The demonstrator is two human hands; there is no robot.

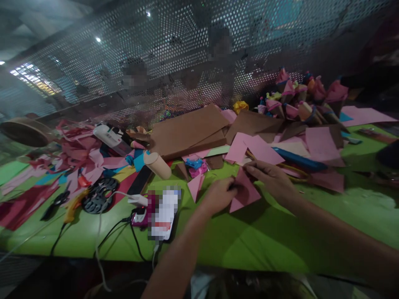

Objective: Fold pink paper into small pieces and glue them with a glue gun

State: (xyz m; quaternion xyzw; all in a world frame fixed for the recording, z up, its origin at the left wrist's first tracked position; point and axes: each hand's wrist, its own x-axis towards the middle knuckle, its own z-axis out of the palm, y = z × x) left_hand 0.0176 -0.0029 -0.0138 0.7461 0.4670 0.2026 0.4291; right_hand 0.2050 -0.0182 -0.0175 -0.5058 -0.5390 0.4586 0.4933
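Note:
A pink paper sheet [246, 194] lies on the green table [280, 232] in front of me. My left hand [219, 195] is closed in a pinch on its left edge. My right hand [270, 176] presses down on the sheet's upper right part, fingers together and pointing left. A smaller pink paper triangle [195, 186] lies just left of my left hand.
Brown cardboard sheets [187, 129] and loose pink papers [255, 148] lie behind. Paper cones [299, 106] are heaped at the back right. A glue gun [111, 139], scissors [55, 203], a tape roll [99, 195], a cardboard tube [157, 164] and a cabled phone [162, 216] sit at left. People sit behind a perforated screen [187, 54].

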